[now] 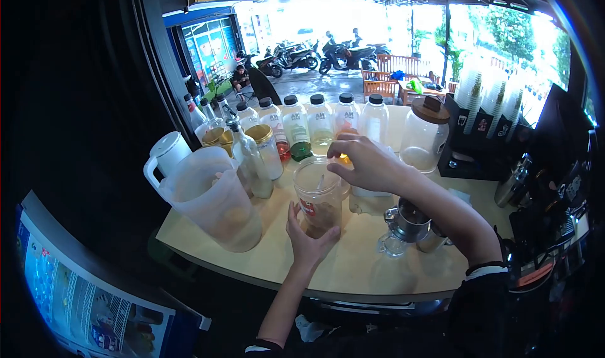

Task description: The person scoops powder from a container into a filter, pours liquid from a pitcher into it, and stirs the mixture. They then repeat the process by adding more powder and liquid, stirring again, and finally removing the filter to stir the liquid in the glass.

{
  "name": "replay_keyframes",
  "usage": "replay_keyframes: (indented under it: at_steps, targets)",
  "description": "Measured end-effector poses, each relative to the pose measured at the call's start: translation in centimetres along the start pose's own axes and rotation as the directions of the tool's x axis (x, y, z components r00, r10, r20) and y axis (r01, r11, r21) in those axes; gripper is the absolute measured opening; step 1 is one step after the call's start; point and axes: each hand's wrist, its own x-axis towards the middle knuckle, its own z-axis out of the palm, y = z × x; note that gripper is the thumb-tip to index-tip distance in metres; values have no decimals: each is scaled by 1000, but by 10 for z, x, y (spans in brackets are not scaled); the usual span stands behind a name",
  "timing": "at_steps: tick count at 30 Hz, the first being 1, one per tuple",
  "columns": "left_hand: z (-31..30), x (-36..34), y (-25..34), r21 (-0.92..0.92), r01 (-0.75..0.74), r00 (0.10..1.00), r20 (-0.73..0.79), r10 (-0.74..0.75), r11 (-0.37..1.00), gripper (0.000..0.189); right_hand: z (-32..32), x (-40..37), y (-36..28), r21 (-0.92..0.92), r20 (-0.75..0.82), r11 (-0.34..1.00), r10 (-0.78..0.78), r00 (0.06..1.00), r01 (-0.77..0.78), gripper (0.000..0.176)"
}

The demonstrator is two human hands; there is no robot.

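A clear plastic jar (pixel 320 207) with a red label and brownish contents stands near the middle of the counter. My left hand (pixel 309 241) is closed around its lower part, thumb on the near right side. Inside the jar's upper part shows a thin whitish piece (pixel 321 182), too small to name. Over the jar's right rim hovers my right hand (pixel 362 158), its fingers bent and apart from the thumb. I see nothing held in it, though the fingertips are partly hidden. Close to the jar's left is a glass bottle with a pourer (pixel 251 162).
A large translucent pitcher (pixel 214 200) stands left, before a white lidded jug (pixel 171 153). Several black-capped bottles (pixel 295 121) line the back. A wooden-lidded jar (pixel 425 140), a metal cup (pixel 409 222) and a cup rack (pixel 472 147) are right. The counter's front edge (pixel 353 295) curves below.
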Motion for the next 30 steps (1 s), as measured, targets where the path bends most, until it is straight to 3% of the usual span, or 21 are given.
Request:
replay_keyframes:
  at_steps: [1,2,3,4,6,7,9,10,12,14,16,17,19,21,22,26,30]
  targets:
    - [1,0,-2,-5,5,1000,7,-5,1000,116,-6,-7,-1,27,-87,999,-28,996,30,20]
    - [0,0,-3,5,-92,994,-50,93,996,111,-13,-16,-2,51,-174,997,-50,983,60,20]
    - [0,0,-4,18,-188,977,-101,189,982,107,-20,-28,-2,49,-170,998,-35,985,44,20]
    - [-1,-1,-3,6,-182,980,-83,182,983,107,-29,-42,-2,71,-226,997,-11,974,27,20]
    - [-2,-4,-1,29,-280,918,-285,276,960,83,-50,-76,-4,114,-290,992,89,953,-58,18]
    - [-1,-4,-4,13,-278,925,-266,271,960,83,-59,-96,-3,113,-305,987,141,942,-112,18]
    - [7,-3,1,69,-590,763,-278,584,804,62,-77,-134,-3,119,-320,967,251,914,-224,17]
    - [16,-6,6,52,-591,768,-270,581,805,62,-80,-152,2,114,-323,964,266,908,-241,17]
    - [33,-4,51,-104,-746,666,-139,733,658,54,-83,-191,16,180,-366,913,408,837,-367,17]
    - [56,-3,72,-187,-716,695,-106,711,672,63,-79,-229,33,155,-391,883,466,794,-443,18]
    - [78,2,85,-461,-524,829,-83,553,716,80,-74,-268,45,117,-430,825,544,720,-553,18]
    - [85,5,88,-480,-515,830,-73,552,711,80,-71,-287,50,142,-406,773,615,676,-619,18]
    - [88,12,87,-579,-272,884,166,438,769,105,-56,-324,66,112,-426,738,641,639,-666,19]
    - [93,15,76,-598,-213,863,254,436,772,107,-52,-342,66,140,-399,666,715,574,-732,20]
    - [94,17,70,-604,-164,839,330,433,780,109,-50,-348,67,142,-399,658,722,566,-740,20]
    - [98,11,59,-616,-166,790,384,478,770,104,-31,-348,71,204,-344,676,727,595,-708,20]
    - [103,-1,39,-593,-117,830,382,406,797,97,9,-330,77,332,-263,725,685,679,-603,20]
